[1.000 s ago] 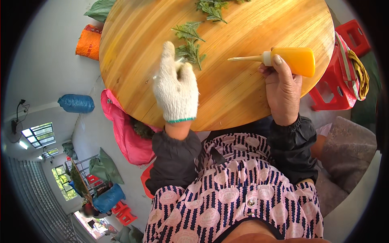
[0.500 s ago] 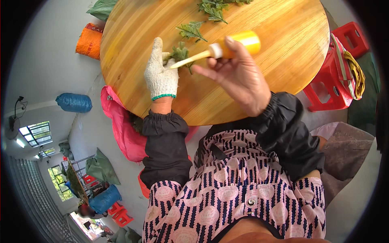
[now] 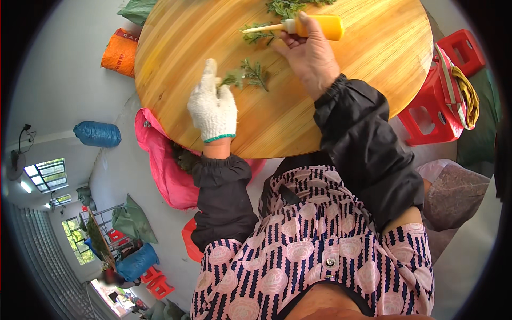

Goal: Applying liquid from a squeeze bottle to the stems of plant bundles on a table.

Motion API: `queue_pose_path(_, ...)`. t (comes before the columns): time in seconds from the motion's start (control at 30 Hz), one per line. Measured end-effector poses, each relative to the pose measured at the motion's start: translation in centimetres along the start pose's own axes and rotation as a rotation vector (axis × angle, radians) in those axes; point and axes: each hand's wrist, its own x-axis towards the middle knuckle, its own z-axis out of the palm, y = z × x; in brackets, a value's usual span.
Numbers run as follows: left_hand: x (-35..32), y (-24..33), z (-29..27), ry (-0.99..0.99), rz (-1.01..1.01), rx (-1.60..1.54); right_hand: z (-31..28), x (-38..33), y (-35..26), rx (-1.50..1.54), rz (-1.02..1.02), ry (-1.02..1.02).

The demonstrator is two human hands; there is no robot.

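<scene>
My left hand (image 3: 213,109), in a white knitted glove with a green cuff, is over the left part of the round table. It pinches the end of a small green artificial-looking sprig (image 3: 256,74) between thumb and fingers, with one finger stretched out away from me. The sprig is partly blurred and its held end is hidden. My bare right hand (image 3: 314,61) is closed round a yellow squeeze bottle (image 3: 329,28) with a long pale nozzle. The bottle lies sideways in my grip, its nozzle pointing left over another green sprig (image 3: 261,36). More green sprigs (image 3: 288,7) lie at the far edge of view.
The round wooden table (image 3: 176,80) fills the top middle. A pink bag (image 3: 160,165) hangs by its near left edge; an orange sack (image 3: 120,53) stands farther left. On the right are red stools (image 3: 434,114) with a striped bag (image 3: 450,85). A blue sack (image 3: 97,134) is on the left.
My right hand has moved away from my left hand toward the far sprigs, carrying the bottle. The nozzle has left the held sprig, and my left hand has shifted slightly nearer me.
</scene>
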Motion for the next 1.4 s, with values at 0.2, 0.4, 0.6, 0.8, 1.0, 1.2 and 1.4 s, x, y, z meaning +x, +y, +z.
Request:
queue_pose_path(0.2, -2.6, 0.5, -0.7, 0.312, 0.033, -0.129, 0.5, -7.2, -0.3, 0.008, 0.139, -0.058)
queue_pose_path(0.4, -2.3, 2.1, 1.3, 0.407, 0.034, -0.415, 0.3, -6.2, 2.0, -0.112, 0.090, -0.053)
queue_pose_path(0.6, -0.5, 3.0, 3.1, 0.145, 0.080, -0.211, -0.3, -3.8, 0.5, -0.125, -0.104, -0.098)
queue_pose_path(0.8, 0.0, 2.8, 3.7, 0.133, -0.039, -0.248, -0.8, -5.7, -2.2, -0.106, -0.144, -0.098)
queue_pose_path(1.0, 1.2, 2.2, 3.1, 0.089, 0.278, 0.043, -1.7, -8.7, -3.0, -0.297, -0.282, -0.158)
queue_pose_path(1.2, 1.8, 1.6, 3.0, -0.027, 0.290, 0.023, -0.7, -11.2, -2.6, -0.732, -0.499, -0.302)
queue_pose_path(1.4, 1.7, 1.4, 3.1, -0.015, 0.324, 0.118, -0.9, -10.7, -1.5, -1.016, -0.608, -0.474)
